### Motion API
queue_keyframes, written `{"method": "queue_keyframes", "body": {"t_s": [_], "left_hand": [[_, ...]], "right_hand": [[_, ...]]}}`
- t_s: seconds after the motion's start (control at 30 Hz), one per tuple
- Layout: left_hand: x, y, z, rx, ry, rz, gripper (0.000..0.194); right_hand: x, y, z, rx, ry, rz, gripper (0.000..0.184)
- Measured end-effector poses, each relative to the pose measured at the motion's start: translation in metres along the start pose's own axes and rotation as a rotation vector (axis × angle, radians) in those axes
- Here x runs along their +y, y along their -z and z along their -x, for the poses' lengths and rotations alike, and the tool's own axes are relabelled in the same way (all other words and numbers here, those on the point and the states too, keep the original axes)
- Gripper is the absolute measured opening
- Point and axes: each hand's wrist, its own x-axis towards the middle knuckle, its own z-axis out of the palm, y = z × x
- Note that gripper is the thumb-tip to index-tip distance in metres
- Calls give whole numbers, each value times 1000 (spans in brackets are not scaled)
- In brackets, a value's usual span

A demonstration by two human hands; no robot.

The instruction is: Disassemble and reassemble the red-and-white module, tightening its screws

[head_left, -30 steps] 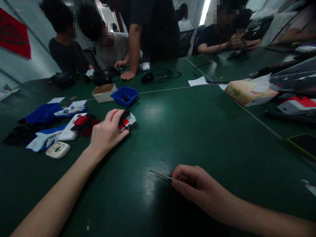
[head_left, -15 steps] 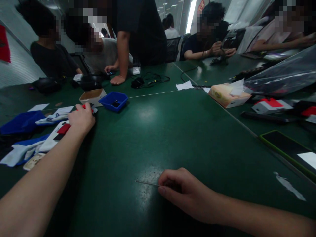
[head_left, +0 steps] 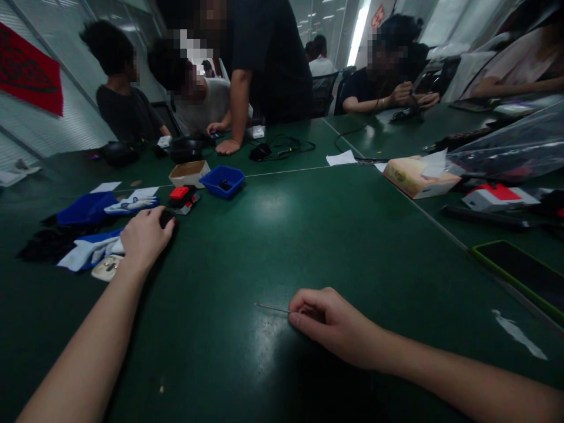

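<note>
My right hand [head_left: 332, 326] is closed in a pinch above the near middle of the green table [head_left: 247, 252]. From its fingertips a thin metal rod [head_left: 272, 308] points left; its other end is hidden in the hand. My left hand [head_left: 146, 236] is at the left, with fingers curled around a black object [head_left: 166, 218] that shows a bit of red at its edge; most of it is covered. Just beyond the left hand lies a red, black and grey block [head_left: 184, 200]. Blue-and-white gloves [head_left: 90, 251] and a small cream plate with metal bits [head_left: 107, 268] lie beside the left wrist.
A blue tray [head_left: 223, 182] with small dark parts stands by an open cardboard box [head_left: 188, 174]. Another blue tray [head_left: 86, 208] is farther left. On the right are a tissue box [head_left: 418, 179], a green-edged phone-like slab [head_left: 520, 273] and a plastic scrap [head_left: 517, 335]. Several people sit or stand across the table.
The view has turned left. My left hand has come back from the red, black and grey block, leaving it uncovered, and now grips a black object. My right hand still pinches the rod.
</note>
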Motion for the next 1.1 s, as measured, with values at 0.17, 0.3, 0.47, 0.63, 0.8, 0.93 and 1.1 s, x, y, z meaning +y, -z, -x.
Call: {"method": "queue_keyframes", "body": {"t_s": [0.17,0.3,0.47,0.63,0.8,0.93,1.1], "left_hand": [[5,0,9,2,-16,-29,61],[14,16,7,65,-12,-52,60],[61,41,12,269,-120,256,48],[153,20,65,-273,-32,1298,26],[198,-12,121,-524,-353,1085,20],[201,-19,129,-398,-556,902,19],[201,-20,127,-342,-620,838,18]], "right_hand": [[0,2,2,4,9,2,22],[1,7,0,64,20,16,25],[5,14,-7,285,27,107,31],[7,36,-16,384,51,399,32],[7,63,-17,343,-27,780,34],[7,67,-16,287,-148,953,35],[-6,58,-16,247,-245,1022,32]]}}
